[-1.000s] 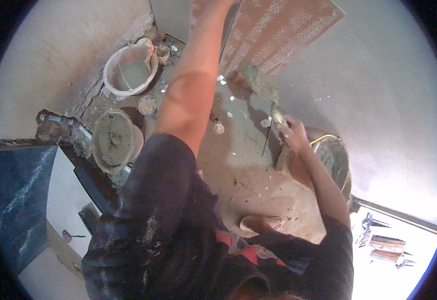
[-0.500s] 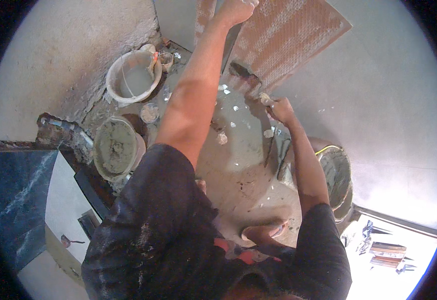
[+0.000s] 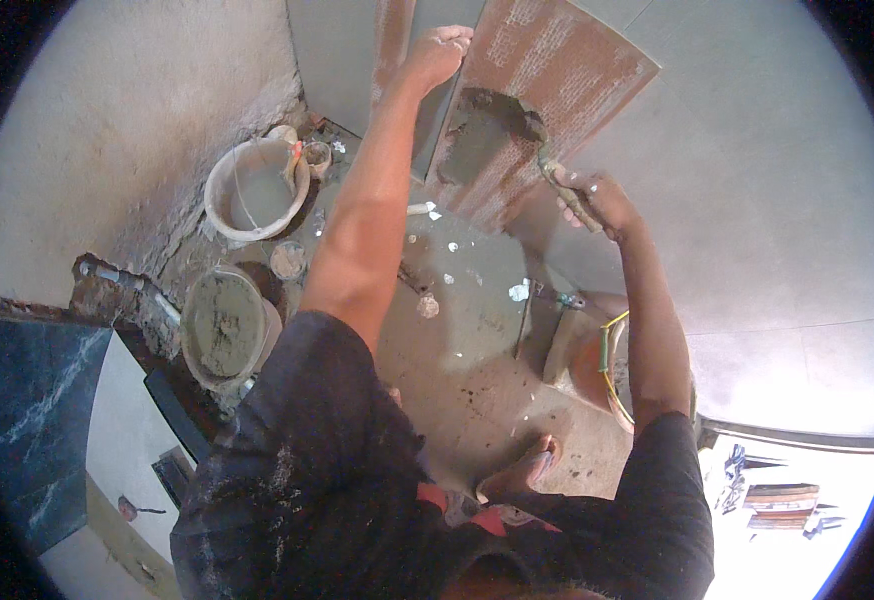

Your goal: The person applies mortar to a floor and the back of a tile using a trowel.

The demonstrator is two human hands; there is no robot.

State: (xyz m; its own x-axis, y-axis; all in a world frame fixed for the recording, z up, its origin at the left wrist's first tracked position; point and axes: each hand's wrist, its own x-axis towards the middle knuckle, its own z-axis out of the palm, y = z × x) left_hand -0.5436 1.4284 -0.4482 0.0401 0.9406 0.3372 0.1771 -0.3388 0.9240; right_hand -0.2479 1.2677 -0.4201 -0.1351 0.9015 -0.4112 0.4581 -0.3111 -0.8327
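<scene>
My left hand is closed at the left edge of a tile, its fingers curled round that edge. The tile stands tilted, with its reddish-brown ridged back showing. My right hand grips a mortar-caked trowel by the handle. The trowel's head reaches the tile's back, beside a wet grey patch of mortar. How much of the blade lies in the mortar is hard to make out.
At left stand a bucket of grey mortar and a pale tub of cloudy water. Another bucket is partly behind my right forearm. A pipe juts from the left wall. White scraps dot the wet floor.
My right hand has risen with the trowel from near the tile's lower edge to its back. More grey mortar now covers the tile. My left hand appears lower in view, still at the tile's edge.
</scene>
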